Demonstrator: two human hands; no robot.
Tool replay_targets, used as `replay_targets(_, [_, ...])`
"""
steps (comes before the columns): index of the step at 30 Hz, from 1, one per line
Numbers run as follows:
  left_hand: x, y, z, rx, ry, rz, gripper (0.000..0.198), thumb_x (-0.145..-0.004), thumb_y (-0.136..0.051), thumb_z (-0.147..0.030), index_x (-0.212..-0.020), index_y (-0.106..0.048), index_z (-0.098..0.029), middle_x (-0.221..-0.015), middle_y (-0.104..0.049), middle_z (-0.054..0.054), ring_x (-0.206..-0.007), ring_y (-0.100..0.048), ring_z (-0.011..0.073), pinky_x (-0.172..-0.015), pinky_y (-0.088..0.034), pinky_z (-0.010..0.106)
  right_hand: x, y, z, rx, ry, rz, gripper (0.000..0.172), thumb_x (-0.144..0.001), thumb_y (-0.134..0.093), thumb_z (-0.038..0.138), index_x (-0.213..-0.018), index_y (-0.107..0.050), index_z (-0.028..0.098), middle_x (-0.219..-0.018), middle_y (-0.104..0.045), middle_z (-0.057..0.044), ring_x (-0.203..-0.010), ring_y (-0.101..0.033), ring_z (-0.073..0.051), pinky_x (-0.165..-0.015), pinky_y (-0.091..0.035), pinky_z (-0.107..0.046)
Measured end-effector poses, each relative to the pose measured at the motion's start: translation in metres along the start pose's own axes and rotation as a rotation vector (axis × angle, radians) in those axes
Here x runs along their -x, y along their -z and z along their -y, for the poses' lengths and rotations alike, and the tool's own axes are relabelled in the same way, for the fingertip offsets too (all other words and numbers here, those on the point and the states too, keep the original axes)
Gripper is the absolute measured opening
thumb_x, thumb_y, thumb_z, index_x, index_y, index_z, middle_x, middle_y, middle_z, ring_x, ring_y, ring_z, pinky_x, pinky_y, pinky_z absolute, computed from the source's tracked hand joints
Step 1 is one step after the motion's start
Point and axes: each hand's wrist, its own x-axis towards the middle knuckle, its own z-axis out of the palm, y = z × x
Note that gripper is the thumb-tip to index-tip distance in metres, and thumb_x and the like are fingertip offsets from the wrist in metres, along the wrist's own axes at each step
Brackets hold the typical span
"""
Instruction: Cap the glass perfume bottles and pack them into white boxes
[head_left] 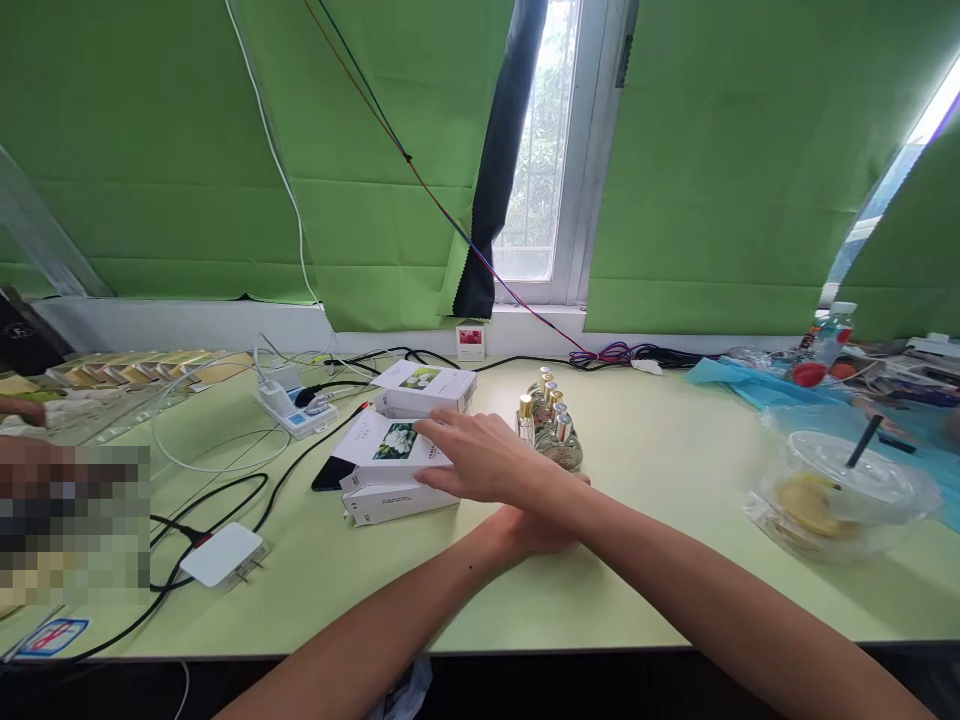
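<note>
My right hand (pixel 480 462) reaches left across my body and closes on the right end of a white box with a flower picture (pixel 379 440), fingers on its lid and thumb at the front edge. That box lies on a second white box (pixel 390 502). A third box of the same kind (pixel 424 386) sits just behind them. My left hand (pixel 534 535) rests on the table under my right forearm, and its fingers are hidden. Several small glass perfume bottles with gold caps (pixel 551 425) stand close to the right of my right hand.
The table (pixel 645 560) is pale green. A black phone (pixel 330 472) pokes out beside the boxes. A power strip (pixel 294 405), a white charger (pixel 221 556) and cables lie left. A lidded plastic cup (pixel 847 492), blue bag (pixel 750 385) and bottle (pixel 832 335) sit right. Another person's hand (pixel 22 410) is far left.
</note>
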Motion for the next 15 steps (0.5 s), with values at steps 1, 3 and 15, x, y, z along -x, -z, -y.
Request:
replay_targets(1, [0.0, 0.002, -0.002, 0.0, -0.006, 0.001, 0.015, -0.079, -0.057, -0.014, -0.069, -0.052, -0.023, -0.072, -0.056, -0.001, -0.072, -0.052, 0.0179, -0.078, -0.045, 0.035, -0.002, -0.002, 0.0, 0.009, 0.001, 0.006, 0.033, -0.095, -0.06, 0.043, -0.117, -0.057, 0.018, -0.115, -0.066, -0.012, -0.088, -0.066, -0.025, -0.063, -0.054, -0.036])
replay_targets(3, [0.0, 0.002, -0.003, 0.026, -0.012, -0.021, 0.017, -0.076, -0.06, -0.015, -0.067, -0.047, -0.023, -0.068, -0.052, -0.002, -0.067, -0.045, 0.0156, -0.072, -0.042, 0.033, -0.003, -0.004, -0.001, 0.021, -0.002, 0.02, 0.035, -0.093, -0.062, 0.042, -0.118, -0.056, 0.018, -0.113, -0.067, -0.013, -0.088, -0.065, -0.026, -0.063, -0.055, -0.037])
replay_targets(15, [-0.004, -0.007, 0.012, 0.016, -0.103, -0.065, 0.029, -0.073, -0.064, -0.02, -0.063, -0.038, -0.023, -0.063, -0.044, -0.004, -0.058, -0.038, 0.0132, -0.064, -0.036, 0.031, -0.002, -0.011, -0.003, -0.016, -0.024, 0.031, 0.066, -0.079, -0.08, 0.049, -0.129, -0.052, 0.019, -0.118, -0.062, -0.016, -0.089, -0.066, -0.028, -0.067, -0.056, -0.042])
